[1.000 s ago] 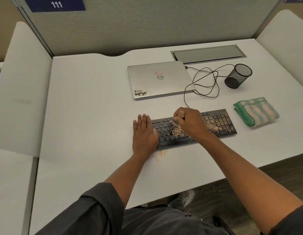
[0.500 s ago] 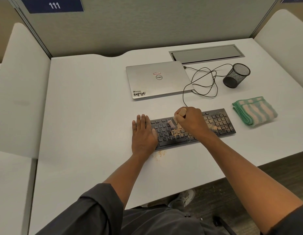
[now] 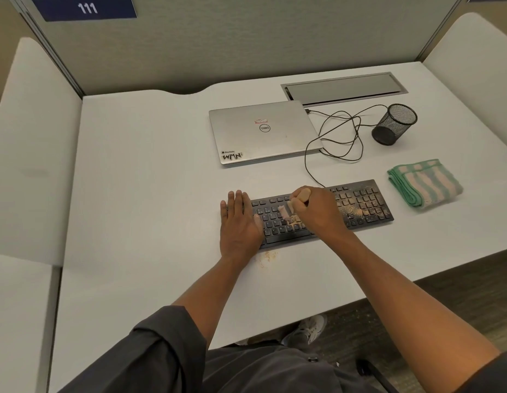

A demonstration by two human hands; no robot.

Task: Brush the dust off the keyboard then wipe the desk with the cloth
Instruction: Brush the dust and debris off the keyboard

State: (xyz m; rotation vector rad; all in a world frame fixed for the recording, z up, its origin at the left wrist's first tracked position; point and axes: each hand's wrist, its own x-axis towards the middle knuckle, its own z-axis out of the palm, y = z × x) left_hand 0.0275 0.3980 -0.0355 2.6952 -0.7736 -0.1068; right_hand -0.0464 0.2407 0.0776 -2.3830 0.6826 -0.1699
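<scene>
Brushing dust off the middle keys while the other hand steadies the board.

The right hand [image 3: 317, 212] is closed in a fist around the brush [image 3: 302, 194], bristles blurred over the centre of the keyboard [image 3: 363, 204]; the left hand [image 3: 238, 222] lies flat, fingers straight, pressing the keyboard's left end onto the worktop [image 3: 147, 194]. Short strokes towards the front edge look best, so grit joins the dust pile [image 3: 268, 256] already there, and the thick dusting on the number pad needs its turn. Against half a second ago, the bristles sit slightly further left; the left hand is unmoved. The cloth [image 3: 425, 184] lies folded just right of the keyboard, untouched.
</scene>
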